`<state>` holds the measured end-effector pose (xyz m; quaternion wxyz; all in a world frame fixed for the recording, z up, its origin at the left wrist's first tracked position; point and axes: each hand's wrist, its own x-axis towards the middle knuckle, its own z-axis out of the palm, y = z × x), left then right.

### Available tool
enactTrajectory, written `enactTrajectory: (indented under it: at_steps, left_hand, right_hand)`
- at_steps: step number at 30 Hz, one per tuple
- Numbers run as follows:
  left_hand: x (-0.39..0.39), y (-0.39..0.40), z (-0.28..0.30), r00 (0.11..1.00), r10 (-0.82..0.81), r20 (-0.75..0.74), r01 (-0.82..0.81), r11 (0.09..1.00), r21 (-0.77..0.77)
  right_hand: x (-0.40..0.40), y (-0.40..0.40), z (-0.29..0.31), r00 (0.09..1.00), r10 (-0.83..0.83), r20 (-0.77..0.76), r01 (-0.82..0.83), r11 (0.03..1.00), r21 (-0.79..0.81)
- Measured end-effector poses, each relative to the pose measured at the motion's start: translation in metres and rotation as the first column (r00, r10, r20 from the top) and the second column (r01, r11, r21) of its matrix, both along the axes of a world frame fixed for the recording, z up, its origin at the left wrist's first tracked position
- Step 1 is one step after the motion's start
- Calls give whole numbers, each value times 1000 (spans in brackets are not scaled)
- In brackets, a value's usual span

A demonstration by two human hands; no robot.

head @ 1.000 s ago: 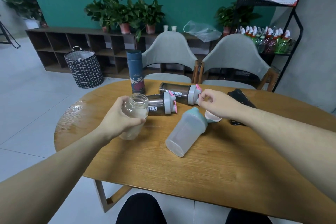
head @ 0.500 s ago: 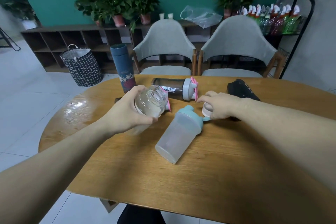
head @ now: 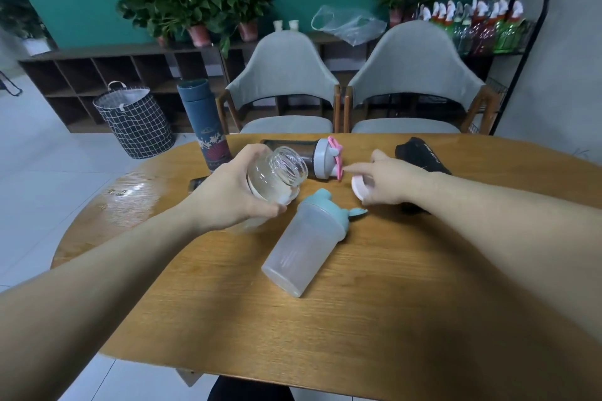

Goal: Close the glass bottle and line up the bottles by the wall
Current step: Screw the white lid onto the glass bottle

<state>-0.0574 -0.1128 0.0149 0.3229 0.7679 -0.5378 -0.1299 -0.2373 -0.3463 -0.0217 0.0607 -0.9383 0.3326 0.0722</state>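
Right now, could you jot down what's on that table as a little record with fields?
left hand: holds the glass bottle, mouth open, tilted
right hand: on the pink lid
frosted shaker: lying down, teal cap
dark shaker: lying down, grey and pink cap
blue flask: upright, far edge
table: wooden, oval

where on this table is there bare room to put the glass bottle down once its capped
The near half of the wooden table, this side of the frosted shaker with the teal lid, is bare. So is the left edge near the glare. The far middle is crowded: dark shaker with grey lid, blue flask, black pouch.
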Motion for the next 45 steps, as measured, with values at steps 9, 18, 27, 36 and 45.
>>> enactTrajectory:
  at_steps: [9, 18, 27, 36, 45]
  left_hand:
    - [-35, 4, 23, 1000, -17, 5, 17, 999, -32]
    - [-80, 13, 30, 997, -42, -58, 40, 998, -45]
    - [-120, 18, 29, 987, -160, -16, 158, 986, -57]
    - [-143, 13, 21, 970, -244, 19, 244, 968, -59]
    - [-147, 7, 15, 972, -200, 124, 209, 975, -69]
  right_hand:
    - [-53, 19, 37, 532, -639, 556, 115, 705, 700]
    - [-83, 74, 61, 435, -700, 567, -262, 504, 823]
    - [-138, 106, 104, 683, -168, 710, -346, 782, 518]
    - [-163, 106, 110, 824, 201, 529, -398, 871, 288]
    - [-163, 106, 102, 844, 82, 530, -286, 905, 315]
